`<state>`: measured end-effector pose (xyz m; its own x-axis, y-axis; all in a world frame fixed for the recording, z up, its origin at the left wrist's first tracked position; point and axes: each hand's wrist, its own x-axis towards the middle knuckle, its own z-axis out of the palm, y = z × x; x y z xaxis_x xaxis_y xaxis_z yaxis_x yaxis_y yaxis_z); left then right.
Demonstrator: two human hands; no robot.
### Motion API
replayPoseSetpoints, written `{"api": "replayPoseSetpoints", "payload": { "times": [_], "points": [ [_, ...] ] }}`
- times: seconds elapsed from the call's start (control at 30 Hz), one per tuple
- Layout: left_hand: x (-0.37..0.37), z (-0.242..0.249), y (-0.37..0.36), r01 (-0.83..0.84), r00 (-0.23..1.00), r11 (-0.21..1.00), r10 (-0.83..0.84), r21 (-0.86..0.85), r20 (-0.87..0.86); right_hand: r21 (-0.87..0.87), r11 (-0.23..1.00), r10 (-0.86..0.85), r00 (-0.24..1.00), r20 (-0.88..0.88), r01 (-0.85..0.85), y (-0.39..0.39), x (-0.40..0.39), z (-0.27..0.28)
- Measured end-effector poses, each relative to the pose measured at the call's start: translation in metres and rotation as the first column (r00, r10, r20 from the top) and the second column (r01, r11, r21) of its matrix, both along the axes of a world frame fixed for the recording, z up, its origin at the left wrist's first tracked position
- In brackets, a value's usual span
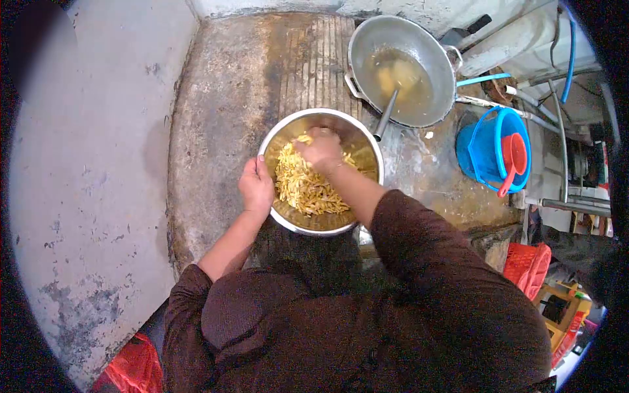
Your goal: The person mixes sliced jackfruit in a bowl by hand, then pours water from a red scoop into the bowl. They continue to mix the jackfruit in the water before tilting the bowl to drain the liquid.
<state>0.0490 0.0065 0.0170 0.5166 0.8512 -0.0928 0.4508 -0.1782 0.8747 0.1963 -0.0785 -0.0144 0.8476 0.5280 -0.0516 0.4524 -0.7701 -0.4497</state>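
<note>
A round steel bowl (282, 213) stands in front of me on the worn concrete surface. Inside it lies a heap of small yellow strips (311, 190), piled towards the left and bottom; I cannot make out what food they are. My left hand (257, 187) grips the bowl's left rim, the thumb over the edge and the fingers along the outside. Reaching in from the right, my right hand (322, 152) is among the strips near the far wall of the bowl. Its fingers are blurred and partly hidden, with some yellow strips against them.
A large metal wok (367, 49) holds cloudy liquid, pale yellow chunks and a long-handled utensil (386, 114). To the right stands a blue bucket (481, 154) with a red dipper (515, 157). Pipes (544, 118) run along the right; a grey wall (92, 164) borders the left.
</note>
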Motion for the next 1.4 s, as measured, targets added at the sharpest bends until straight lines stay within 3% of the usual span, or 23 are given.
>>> {"api": "replayPoseSetpoints", "payload": {
  "times": [0.1,0.2,0.23,0.33,0.47,0.53,0.57,0.67,0.77,0.87,1.07,1.1,1.2,1.23,1.33,1.4],
  "points": [
    [-0.001,-0.004,0.001,0.004,1.000,0.999,-0.003,0.035,-0.020,-0.083,0.918,0.367,0.909,-0.196,-0.388,0.016,-0.037,0.029],
    [0.000,-0.004,0.001,-0.002,1.000,0.996,0.003,0.091,-0.017,-0.218,0.649,0.728,0.678,-0.102,-0.729,-0.012,-0.059,0.037],
    [0.000,-0.003,0.000,-0.007,1.000,0.995,0.005,0.098,0.024,-0.308,0.512,0.823,0.561,-0.090,-0.802,-0.027,-0.060,0.046],
    [-0.001,0.001,-0.002,-0.010,1.000,0.999,0.009,0.048,0.014,-0.350,0.372,0.925,0.374,0.065,-0.859,-0.067,-0.056,0.054],
    [0.000,-0.002,0.001,0.006,0.999,1.000,-0.005,0.025,-0.044,-0.325,0.437,0.840,0.510,-0.184,-0.838,-0.070,-0.037,0.034],
    [0.000,-0.002,0.000,0.001,0.999,0.998,0.001,0.056,-0.036,-0.369,0.504,0.778,0.596,-0.200,-0.781,-0.046,-0.039,0.037],
    [0.001,-0.002,0.000,0.001,0.999,0.997,0.001,0.076,-0.032,-0.307,0.521,0.780,0.590,-0.209,-0.796,-0.039,-0.032,0.024],
    [0.000,-0.003,-0.001,0.011,1.000,1.000,-0.012,0.018,0.025,-0.309,0.562,0.723,0.638,-0.267,-0.767,-0.029,-0.025,0.028],
    [0.000,0.005,-0.003,0.018,1.000,0.997,-0.018,0.081,-0.006,-0.335,0.624,0.618,0.708,-0.342,-0.706,-0.014,-0.022,0.025],
    [-0.001,0.001,-0.002,0.038,0.999,0.997,-0.036,0.067,-0.033,-0.327,0.652,0.651,0.727,-0.220,-0.684,-0.009,-0.019,0.013],
    [-0.002,-0.001,-0.002,0.028,0.994,0.992,-0.015,0.121,-0.109,-0.233,0.918,0.250,0.924,-0.289,-0.321,0.019,-0.011,0.012],
    [0.000,-0.001,-0.002,0.013,0.997,0.992,-0.004,0.128,-0.071,-0.138,0.887,0.378,0.863,-0.334,-0.441,0.015,-0.005,0.037],
    [-0.004,-0.009,-0.007,-0.016,1.000,0.993,0.018,0.113,-0.016,-0.058,0.959,0.201,0.815,-0.544,-0.276,0.014,0.004,0.017],
    [-0.003,-0.014,-0.006,-0.021,1.000,0.995,0.023,0.100,-0.013,0.126,0.952,0.283,0.644,-0.711,-0.280,0.001,0.005,0.016],
    [0.000,-0.017,-0.003,-0.042,0.999,0.997,0.042,0.072,-0.003,-0.045,0.760,0.543,0.671,-0.505,-0.649,-0.031,0.016,0.068],
    [0.001,-0.016,-0.004,-0.034,0.999,0.997,0.035,0.075,-0.017,-0.015,0.854,0.470,0.784,-0.406,-0.520,-0.060,0.033,0.070]
  ]
}}
